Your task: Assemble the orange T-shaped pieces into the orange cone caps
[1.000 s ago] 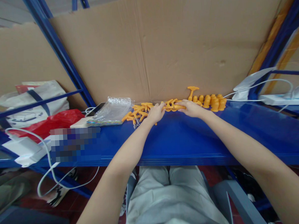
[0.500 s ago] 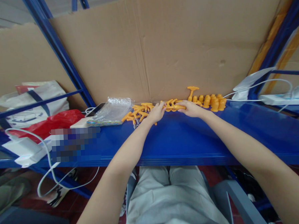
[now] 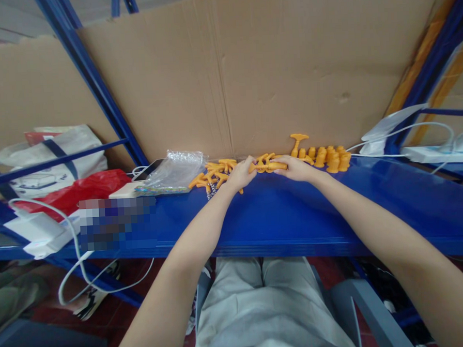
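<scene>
Left hand (image 3: 242,175) and right hand (image 3: 298,168) pinch opposite ends of an orange part (image 3: 268,165), centre frame, steadying it. Spare parts (image 3: 212,174) lie within reach, just left.

You sat in a storeroom-like workshop: blue steel racking (image 3: 90,77) lined with cardboard (image 3: 288,62), a shelf (image 3: 280,212) carrying batches of orange plastic parts (image 3: 326,158), plus carrier bags (image 3: 47,152) and charger cables (image 3: 407,128).

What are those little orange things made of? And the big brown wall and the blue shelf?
The orange pieces between the left hand and right hand look like plastic: even bright colour, smooth moulded shapes. The brown wall is cardboard: matt, creased, dented. The blue shelf is probably painted metal: glossy, with soft reflections.
</scene>
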The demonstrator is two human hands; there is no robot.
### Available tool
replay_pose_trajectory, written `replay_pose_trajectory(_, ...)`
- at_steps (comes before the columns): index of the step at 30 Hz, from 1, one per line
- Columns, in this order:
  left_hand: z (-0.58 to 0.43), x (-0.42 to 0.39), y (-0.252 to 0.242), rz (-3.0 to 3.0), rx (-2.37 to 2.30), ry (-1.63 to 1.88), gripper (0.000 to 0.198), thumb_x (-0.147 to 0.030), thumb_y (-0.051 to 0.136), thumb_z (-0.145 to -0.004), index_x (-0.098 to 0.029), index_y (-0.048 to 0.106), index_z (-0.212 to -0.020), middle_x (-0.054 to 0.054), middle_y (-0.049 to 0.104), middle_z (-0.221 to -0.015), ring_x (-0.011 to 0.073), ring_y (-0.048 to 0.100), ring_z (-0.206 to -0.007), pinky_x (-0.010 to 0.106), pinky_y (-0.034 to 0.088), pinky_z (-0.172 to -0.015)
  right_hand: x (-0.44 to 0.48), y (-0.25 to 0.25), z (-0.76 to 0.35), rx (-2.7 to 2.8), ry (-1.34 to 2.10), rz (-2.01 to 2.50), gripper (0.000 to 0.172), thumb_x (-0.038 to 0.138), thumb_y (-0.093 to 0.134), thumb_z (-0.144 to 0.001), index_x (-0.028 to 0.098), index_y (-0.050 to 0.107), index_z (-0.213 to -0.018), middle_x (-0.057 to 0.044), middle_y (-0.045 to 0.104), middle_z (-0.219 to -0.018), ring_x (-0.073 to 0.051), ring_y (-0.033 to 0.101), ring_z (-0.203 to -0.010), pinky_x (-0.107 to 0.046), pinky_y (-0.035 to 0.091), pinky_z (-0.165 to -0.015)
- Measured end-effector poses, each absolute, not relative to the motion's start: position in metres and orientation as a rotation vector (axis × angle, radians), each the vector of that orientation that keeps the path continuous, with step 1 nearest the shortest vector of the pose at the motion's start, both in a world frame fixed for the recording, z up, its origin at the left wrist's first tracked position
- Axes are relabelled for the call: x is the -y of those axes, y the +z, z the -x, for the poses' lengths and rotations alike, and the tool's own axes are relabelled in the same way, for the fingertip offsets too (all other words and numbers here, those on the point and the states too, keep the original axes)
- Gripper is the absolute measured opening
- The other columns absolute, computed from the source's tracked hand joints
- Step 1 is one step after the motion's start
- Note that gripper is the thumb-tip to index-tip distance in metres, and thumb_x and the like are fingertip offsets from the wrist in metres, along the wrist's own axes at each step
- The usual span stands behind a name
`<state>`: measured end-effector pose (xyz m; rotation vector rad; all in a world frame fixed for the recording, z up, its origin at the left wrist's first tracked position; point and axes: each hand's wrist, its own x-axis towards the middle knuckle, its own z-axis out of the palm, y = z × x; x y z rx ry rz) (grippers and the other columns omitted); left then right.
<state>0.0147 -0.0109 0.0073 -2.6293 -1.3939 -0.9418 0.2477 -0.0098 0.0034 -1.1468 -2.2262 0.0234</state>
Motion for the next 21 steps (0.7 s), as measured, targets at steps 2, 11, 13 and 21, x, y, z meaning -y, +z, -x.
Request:
replay_pose_trajectory(2, -0.014, 0.013, 0.009, 2.600, 1.491, -0.887, 0.019, -0.025, 0.058, -0.092, -0.022, 0.059, -0.111, 0.005, 0.073, -0.095, 0.0246, 0.069, -0.094, 0.034, 0.051, -0.083, 0.010, 0.005, -0.251, 2.195, 0.087, 1.129, 0.037, 0.023, 0.069, -0.083, 0.019, 0.070, -0.120, -0.013, 0.070, -0.125, -0.029, 0.066, -0.118, -0.049, 0.050, -0.104)
replay_pose_trajectory(11, -0.011, 0.010, 0.006, 2.570, 1.471, -0.947, 0.021, -0.033, 0.062, -0.091, -0.022, 0.059, -0.108, 0.002, 0.070, -0.083, 0.0210, 0.067, -0.080, 0.028, 0.047, -0.071, 0.010, 0.010, -0.264, 1.975, 0.649, 1.125, 0.039, 0.021, 0.072, -0.081, 0.018, 0.061, -0.118, -0.011, 0.071, -0.115, -0.022, 0.073, -0.098, -0.040, 0.059, -0.090)
replay_pose_trajectory(13, -0.010, 0.009, 0.006, 2.581, 1.438, -0.976, 0.020, -0.035, 0.063, -0.092, -0.021, 0.059, -0.106, 0.002, 0.070, -0.083, 0.0207, 0.066, -0.080, 0.028, 0.047, -0.071, 0.011, 0.011, -0.262, 1.943, 0.718, 1.138, 0.031, 0.025, 0.074, -0.081, 0.018, 0.064, -0.110, -0.011, 0.073, -0.109, -0.022, 0.074, -0.094, -0.041, 0.059, -0.091)
replay_pose_trajectory(21, -0.010, 0.010, 0.005, 2.623, 1.445, -1.019, 0.019, -0.033, 0.063, -0.093, -0.020, 0.059, -0.106, 0.004, 0.072, -0.087, 0.0206, 0.067, -0.082, 0.028, 0.048, -0.076, 0.024, 0.016, -0.251, 1.799, 0.892, 1.277, 0.040, 0.052, 0.050, -0.101, 0.016, 0.065, -0.107, -0.013, 0.077, -0.091, -0.022, 0.075, -0.072, -0.037, 0.061, -0.078)
